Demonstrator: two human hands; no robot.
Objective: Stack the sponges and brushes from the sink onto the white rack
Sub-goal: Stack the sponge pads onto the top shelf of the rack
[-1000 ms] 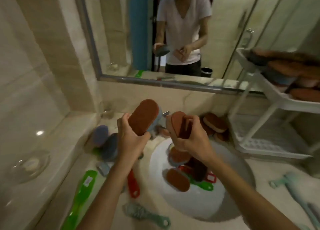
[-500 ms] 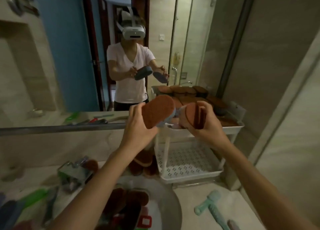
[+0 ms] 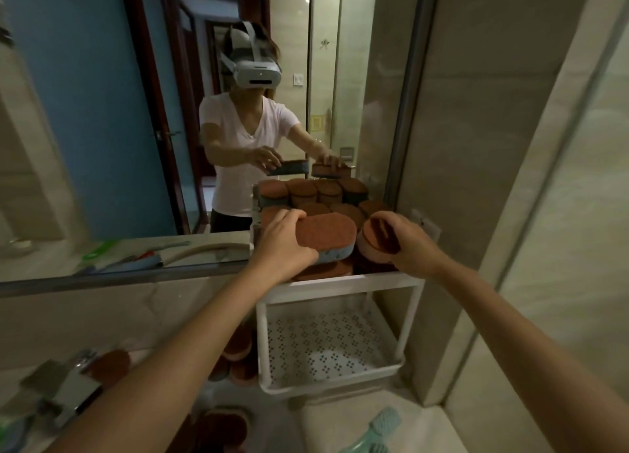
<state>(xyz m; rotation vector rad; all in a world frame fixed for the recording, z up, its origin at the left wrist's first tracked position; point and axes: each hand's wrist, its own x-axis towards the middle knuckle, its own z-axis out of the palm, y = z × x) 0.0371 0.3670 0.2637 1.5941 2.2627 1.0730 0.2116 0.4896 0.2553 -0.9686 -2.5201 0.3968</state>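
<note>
My left hand [image 3: 282, 245] grips a blue sponge with a brown scouring top [image 3: 328, 239] over the top tier of the white rack [image 3: 354, 284]. My right hand [image 3: 413, 245] grips a pinkish sponge with a dark brown strap [image 3: 376, 239] just to the right, also above that tier. Several brown-topped sponges [image 3: 326, 270] lie on the top tier beneath both held sponges. The rack's perforated lower tier [image 3: 326, 345] holds nothing. At the bottom edge, part of the sink with dark sponges [image 3: 221, 428] shows.
A mirror [image 3: 102, 129] faces me, reflecting a person and the rack. A chrome tap [image 3: 68, 389] stands at lower left. More sponges [image 3: 238, 357] are piled left of the rack. A mint-green brush [image 3: 377, 428] lies on the counter at lower right. A wall stands close on the right.
Both hands carried their sponges up from the sink area to the rack's top tier. My view turned right and upward toward the rack.
</note>
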